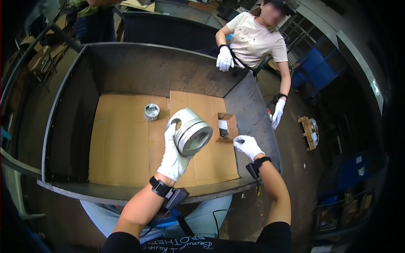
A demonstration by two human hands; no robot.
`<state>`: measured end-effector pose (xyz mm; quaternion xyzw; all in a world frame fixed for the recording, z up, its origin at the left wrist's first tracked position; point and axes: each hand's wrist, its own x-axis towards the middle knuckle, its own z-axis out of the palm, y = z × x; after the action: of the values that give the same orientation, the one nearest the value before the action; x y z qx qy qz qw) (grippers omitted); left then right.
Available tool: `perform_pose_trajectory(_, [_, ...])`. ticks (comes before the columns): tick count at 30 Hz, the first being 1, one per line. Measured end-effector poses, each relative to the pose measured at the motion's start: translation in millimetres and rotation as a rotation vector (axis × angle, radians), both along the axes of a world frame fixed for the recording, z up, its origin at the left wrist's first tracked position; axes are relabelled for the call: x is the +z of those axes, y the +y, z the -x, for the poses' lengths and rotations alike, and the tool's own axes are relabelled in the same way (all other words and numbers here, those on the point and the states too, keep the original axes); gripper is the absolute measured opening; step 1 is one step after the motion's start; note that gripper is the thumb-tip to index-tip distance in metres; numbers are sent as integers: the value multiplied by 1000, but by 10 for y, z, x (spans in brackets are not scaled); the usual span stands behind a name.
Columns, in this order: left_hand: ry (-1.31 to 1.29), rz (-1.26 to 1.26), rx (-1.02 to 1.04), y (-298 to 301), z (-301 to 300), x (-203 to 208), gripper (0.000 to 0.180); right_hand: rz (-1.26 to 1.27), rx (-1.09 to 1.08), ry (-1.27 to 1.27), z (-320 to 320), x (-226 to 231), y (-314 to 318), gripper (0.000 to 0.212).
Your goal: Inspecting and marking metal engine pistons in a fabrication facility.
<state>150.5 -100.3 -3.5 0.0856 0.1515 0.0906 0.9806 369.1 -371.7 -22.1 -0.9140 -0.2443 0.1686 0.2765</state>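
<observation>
My left hand [172, 162], in a white glove, holds a large silver engine piston [182, 134] up over the bin, tilted so that one open end faces right. Its pin hole shows near my fingertips. My right hand [249, 147], also gloved in white, is closed beside a small open cardboard box [232, 125]. A small dark thing shows between its fingertips, too small to name. White paper and dark pieces lie in the box. A second silver piston [152, 112] stands on the cardboard sheet [118, 143], left of the held one.
A deep dark metal bin [152, 63] with high walls surrounds the cardboard. Beyond its far right corner stands a co-worker [257, 42] in white gloves, one hand at the rim. Another person [96, 25] is at the far left. A wooden pallet [309, 133] lies on the floor at right.
</observation>
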Motion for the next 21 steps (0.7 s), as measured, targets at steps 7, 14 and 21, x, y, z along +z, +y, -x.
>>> perform_pose_trajectory(7, [30, -107, -133, -4, 3, 78, 64, 305, -67, -337, -264, 332, -68, 53])
perform_pose_trajectory(14, [-19, -277, -435, -141, 66, 98, 62, -550, 228, 172, 911, 824, 503, 38])
perform_pose_trajectory(21, [-154, -803, -562, -367, 81, -7, 63, -701, 132, 415, 1556, 966, 439, 42])
